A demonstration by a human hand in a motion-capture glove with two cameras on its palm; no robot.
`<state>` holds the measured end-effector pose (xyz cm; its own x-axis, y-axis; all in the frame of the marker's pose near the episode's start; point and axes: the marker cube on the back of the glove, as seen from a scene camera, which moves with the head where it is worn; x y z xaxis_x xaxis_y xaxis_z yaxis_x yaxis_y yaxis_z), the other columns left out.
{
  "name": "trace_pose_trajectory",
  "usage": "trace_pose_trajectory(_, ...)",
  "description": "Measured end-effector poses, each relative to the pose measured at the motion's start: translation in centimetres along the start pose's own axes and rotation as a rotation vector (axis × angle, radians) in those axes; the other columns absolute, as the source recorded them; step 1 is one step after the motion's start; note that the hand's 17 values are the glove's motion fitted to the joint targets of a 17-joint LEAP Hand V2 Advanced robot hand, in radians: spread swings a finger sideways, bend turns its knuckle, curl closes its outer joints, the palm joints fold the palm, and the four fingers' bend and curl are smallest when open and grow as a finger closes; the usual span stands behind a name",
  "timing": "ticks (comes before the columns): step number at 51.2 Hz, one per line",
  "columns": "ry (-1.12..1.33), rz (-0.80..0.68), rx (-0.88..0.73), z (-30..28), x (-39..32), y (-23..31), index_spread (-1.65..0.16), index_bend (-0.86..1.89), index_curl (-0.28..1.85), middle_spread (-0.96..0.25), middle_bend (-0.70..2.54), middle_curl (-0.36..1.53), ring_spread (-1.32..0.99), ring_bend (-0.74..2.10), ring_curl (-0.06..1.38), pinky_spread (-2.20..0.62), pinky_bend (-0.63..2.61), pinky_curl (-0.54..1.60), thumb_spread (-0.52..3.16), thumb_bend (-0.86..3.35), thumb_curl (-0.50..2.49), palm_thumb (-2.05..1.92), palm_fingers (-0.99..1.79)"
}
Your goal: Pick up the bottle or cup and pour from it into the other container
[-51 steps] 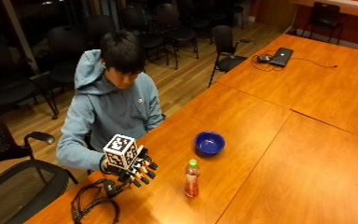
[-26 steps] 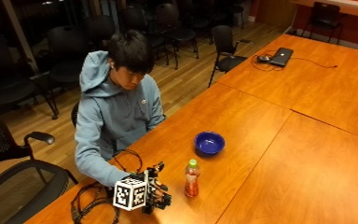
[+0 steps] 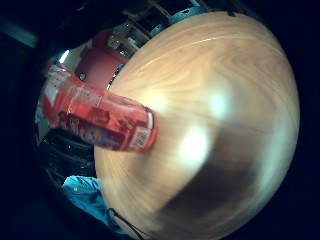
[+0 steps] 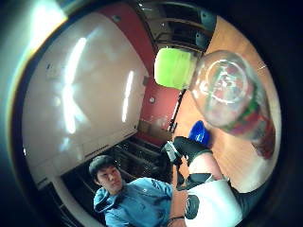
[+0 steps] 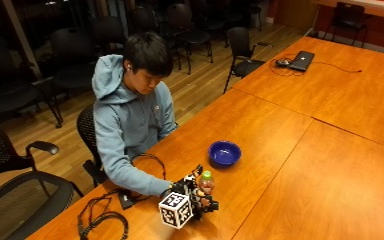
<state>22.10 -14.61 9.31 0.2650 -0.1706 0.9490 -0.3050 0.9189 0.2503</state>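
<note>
while you sit at the worktop [image 5: 278, 145], your gloved hand [image 5: 193, 196] is at the bottle [image 5: 206, 183], which stands upright near the front edge with its green cap [image 4: 174, 67] up. whether your fingers have curled round it, you cannot tell from these views. the blue bowl [image 5: 224, 152] sits near, just beyond the bottle.
</note>
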Motion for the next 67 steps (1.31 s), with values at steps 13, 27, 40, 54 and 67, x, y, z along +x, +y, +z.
trace_pose_trajectory(13, -0.078, -0.025, 0.139, 2.7, -0.5, -2.0, -0.28, 0.07, 0.11, 0.11, 0.38, 0.38, 0.1, 0.73, 0.34, 0.19, 0.85, 0.31, 0.81, -0.01, 0.37, 0.74, 0.5)
trace_pose_trajectory(27, -0.092, 0.009, 0.128, 4.8, -1.4, -2.5, -0.14, 0.17, 0.27, -0.02, 0.39, 0.42, -0.11, 0.64, 0.37, -0.16, 0.7, 0.31, 0.56, 0.0, 0.5, 1.0, 1.14)
trace_pose_trajectory(40, -0.037, 0.0, 0.09, 5.7, -4.2, -2.6, -0.11, 0.15, 0.32, -0.05, 0.36, 0.45, -0.17, 0.61, 0.41, -0.24, 0.62, 0.33, 0.32, -0.04, 0.58, 1.02, 1.19)
trace_pose_trajectory(54, 0.219, -0.064, -0.08, 8.0, -8.6, -2.7, -0.11, 0.14, 0.35, -0.05, 0.35, 0.47, -0.18, 0.59, 0.43, -0.25, 0.59, 0.35, 0.24, -0.04, 0.63, 1.01, 1.19)
trace_pose_trajectory(67, 0.349, 0.016, -0.764, 11.4, -18.3, 1.7, -0.11, 0.15, 0.36, -0.05, 0.34, 0.49, -0.19, 0.58, 0.45, -0.26, 0.57, 0.37, 0.22, -0.04, 0.66, 1.0, 1.2)
